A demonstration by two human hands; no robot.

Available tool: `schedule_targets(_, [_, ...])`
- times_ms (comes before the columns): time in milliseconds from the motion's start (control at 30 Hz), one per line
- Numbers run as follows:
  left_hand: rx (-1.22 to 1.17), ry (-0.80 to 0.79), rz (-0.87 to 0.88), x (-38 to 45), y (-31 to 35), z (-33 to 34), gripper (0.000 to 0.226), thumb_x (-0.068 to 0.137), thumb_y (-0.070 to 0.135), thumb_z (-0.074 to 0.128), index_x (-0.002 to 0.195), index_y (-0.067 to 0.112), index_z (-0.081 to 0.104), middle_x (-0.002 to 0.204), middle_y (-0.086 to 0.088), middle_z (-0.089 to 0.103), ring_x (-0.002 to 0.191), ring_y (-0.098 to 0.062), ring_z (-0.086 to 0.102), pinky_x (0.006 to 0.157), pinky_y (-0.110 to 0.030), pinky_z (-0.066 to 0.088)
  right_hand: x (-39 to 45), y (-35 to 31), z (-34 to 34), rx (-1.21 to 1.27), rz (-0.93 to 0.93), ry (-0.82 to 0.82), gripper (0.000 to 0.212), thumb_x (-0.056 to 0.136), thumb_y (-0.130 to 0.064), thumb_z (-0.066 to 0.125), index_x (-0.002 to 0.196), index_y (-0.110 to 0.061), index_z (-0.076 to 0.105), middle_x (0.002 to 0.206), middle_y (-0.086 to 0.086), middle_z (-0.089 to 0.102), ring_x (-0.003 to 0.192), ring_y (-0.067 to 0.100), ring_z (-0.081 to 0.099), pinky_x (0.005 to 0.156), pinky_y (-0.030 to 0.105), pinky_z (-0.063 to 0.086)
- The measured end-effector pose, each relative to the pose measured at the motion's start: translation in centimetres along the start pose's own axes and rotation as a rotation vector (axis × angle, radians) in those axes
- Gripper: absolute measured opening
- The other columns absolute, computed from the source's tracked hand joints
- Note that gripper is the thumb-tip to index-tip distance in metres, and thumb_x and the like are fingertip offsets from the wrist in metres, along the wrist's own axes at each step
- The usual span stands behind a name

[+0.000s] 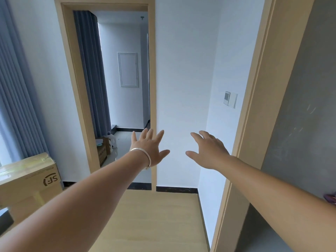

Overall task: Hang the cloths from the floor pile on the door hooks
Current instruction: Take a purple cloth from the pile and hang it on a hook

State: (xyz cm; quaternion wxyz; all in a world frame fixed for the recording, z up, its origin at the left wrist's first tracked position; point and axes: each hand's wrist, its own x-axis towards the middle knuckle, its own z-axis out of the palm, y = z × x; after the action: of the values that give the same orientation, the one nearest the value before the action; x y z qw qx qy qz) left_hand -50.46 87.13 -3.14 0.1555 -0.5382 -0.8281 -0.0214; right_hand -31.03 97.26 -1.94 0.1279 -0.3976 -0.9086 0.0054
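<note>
We hold our left hand [148, 147] and right hand [209, 150] out with fingers spread, empty, before the white wall [181, 70] beside the doorway [116, 84]; no cloths or hooks show

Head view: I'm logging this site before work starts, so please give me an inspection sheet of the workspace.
Surface: pale wood floor, bare where visible.
Job's things: no cloth pile or hooks seen; grey door at right.
Clutter: cardboard box at left; more boxes beyond the doorway.
Grips: left hand and right hand both open, empty, stretched forward.
Cables: nothing seen.
Surroundings: white walls, grey curtain, wall switch.
</note>
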Motion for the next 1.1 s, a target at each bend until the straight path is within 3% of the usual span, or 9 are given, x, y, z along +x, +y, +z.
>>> schedule_targets(433, [0.040,0.000,-0.101,21.2,-0.9,5.8,0.076,0.089,0.071,0.024,0.149,0.037,-0.006,0.160,-0.004,0.003,0.147,-0.023,-0.002,0.114,-0.059,0.000,23.7,7.1,4.7,0.063,-0.111,0.040,0.077,0.090,-0.064,0.043,0.152,-0.027,0.017,0.160,0.003,0.013,0.146,0.020,0.014,0.116,0.046,0.018])
schedule_targets(700, [0.044,-0.001,-0.116,30.9,-2.7,9.2,0.073,0.090,0.068,0.025,0.149,0.035,-0.003,0.159,-0.004,0.006,0.147,-0.024,-0.002,0.114,-0.059,0.000,34.1,9.9,8.0,0.043,-0.119,-0.016,0.073,0.092,-0.055,0.048,0.152,-0.029,0.015,0.160,0.002,0.010,0.145,0.020,0.015,0.117,0.046,0.017])
schedule_targets(1100, [0.003,0.002,-0.135,46.6,-12.4,17.3,0.073,0.090,0.068,0.023,0.150,0.035,-0.004,0.160,-0.004,0.002,0.147,-0.024,-0.003,0.114,-0.059,-0.002,53.9,5.1,13.6,0.005,-0.173,-0.024,0.073,0.092,-0.057,0.045,0.152,-0.028,0.015,0.160,0.002,0.010,0.145,0.021,0.017,0.116,0.045,0.018])
